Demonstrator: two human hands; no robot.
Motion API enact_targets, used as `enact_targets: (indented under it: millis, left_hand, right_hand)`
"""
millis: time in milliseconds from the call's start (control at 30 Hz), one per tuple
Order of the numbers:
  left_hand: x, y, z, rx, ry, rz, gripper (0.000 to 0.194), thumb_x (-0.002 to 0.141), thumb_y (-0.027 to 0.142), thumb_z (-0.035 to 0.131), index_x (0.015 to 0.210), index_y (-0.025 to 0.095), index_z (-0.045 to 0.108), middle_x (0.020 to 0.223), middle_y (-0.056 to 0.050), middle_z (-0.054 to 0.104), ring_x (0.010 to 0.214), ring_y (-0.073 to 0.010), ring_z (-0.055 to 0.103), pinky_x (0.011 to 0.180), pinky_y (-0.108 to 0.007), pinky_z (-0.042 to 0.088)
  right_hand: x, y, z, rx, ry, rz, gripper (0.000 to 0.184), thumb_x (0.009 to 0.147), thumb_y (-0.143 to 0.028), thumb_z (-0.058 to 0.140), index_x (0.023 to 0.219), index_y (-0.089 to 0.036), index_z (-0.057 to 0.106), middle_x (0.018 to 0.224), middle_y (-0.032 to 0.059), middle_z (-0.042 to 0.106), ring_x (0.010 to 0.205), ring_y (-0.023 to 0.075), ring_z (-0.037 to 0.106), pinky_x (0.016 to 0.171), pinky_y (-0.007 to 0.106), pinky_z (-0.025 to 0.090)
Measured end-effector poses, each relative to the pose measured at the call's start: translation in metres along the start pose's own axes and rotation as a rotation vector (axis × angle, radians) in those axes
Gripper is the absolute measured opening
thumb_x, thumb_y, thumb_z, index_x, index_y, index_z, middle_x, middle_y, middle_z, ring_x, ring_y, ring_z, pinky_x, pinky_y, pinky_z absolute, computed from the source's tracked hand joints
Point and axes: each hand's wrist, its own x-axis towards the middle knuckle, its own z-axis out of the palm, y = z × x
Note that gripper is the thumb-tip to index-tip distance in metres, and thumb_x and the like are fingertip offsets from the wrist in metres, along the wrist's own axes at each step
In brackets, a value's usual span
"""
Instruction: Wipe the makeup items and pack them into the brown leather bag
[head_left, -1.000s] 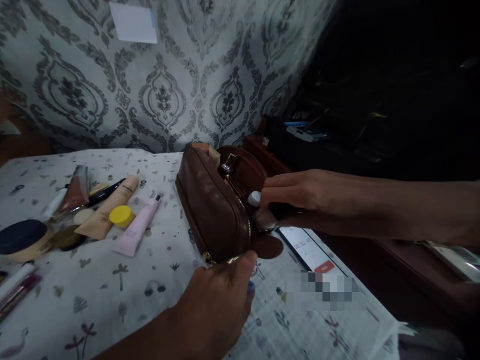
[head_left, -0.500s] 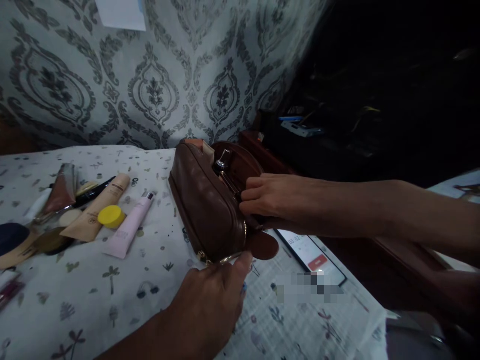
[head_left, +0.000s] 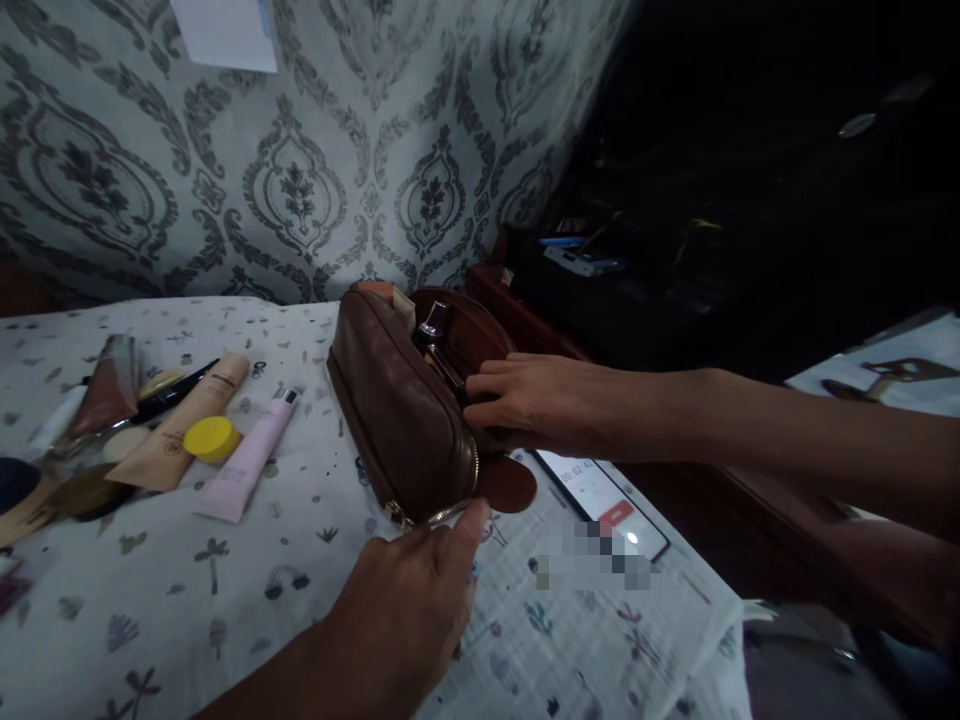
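Note:
A brown zip-up makeup bag [head_left: 401, 400] lies unzipped on the cloth, its lid folded back to the right. Inside its opening a silver-capped bottle [head_left: 433, 322] and an orange-and-cream box [head_left: 390, 298] show. My right hand [head_left: 517, 400] reaches into the opening from the right with fingers bent together; the fingertips and whatever they hold are hidden. At the bag's near end, my left hand [head_left: 412, 595] is closed on the zipper edge, thumb on top and the other fingers mostly out of sight. A rounded brown flap [head_left: 510, 485] sticks out between the hands.
Left of the bag lie a pink tube [head_left: 251, 460], a yellow round lid [head_left: 211, 438], a beige tube [head_left: 187, 425] and several other cosmetics. A phone [head_left: 604, 500] with a running timer rests at the cloth's right edge. Patterned wallpaper [head_left: 300, 190] rises behind.
The whole view has shifted slightly, so things sit a little further left. Both hands keep nearly the same places at the bag, the right one still inside its opening.

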Motion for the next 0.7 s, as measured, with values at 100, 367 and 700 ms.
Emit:
enact_targets:
  millis: [100,367,700]
  left_hand:
    - [0.001,0.000,-0.001,-0.001,0.015,0.017,0.059,0.086,0.012,0.046,0.144,0.016,0.033,0.119,-0.017,0.070,0.092,-0.0287,0.073,0.065,-0.039,0.060]
    - [0.002,0.002,-0.003,0.087,-0.009,-0.088,0.060,0.088,0.017,0.049,0.146,0.021,0.035,0.100,-0.011,0.075,0.080,-0.0259,0.073,0.061,-0.033,0.054]
    - [0.010,0.005,-0.005,0.159,-0.057,-0.079,0.058,0.088,0.015,0.049,0.146,0.017,0.039,0.101,-0.014,0.075,0.081,-0.0269,0.073,0.061,-0.033,0.053]
  right_hand:
    - [0.000,0.000,0.000,-0.018,-0.008,0.002,0.006,0.090,-0.014,0.061,0.089,-0.019,0.064,0.096,0.0039,0.060,0.083,0.0171,0.051,0.064,0.030,0.033]
    - [-0.007,0.000,0.002,-0.096,0.037,0.020,0.014,0.092,-0.013,0.056,0.106,-0.014,0.059,0.106,0.0096,0.055,0.085,0.0188,0.053,0.065,0.030,0.039]
    - [0.002,-0.013,-0.012,-0.073,-0.079,0.125,0.020,0.087,-0.004,0.059,0.099,-0.016,0.067,0.096,0.0061,0.062,0.076,0.0156,0.059,0.060,0.027,0.037]
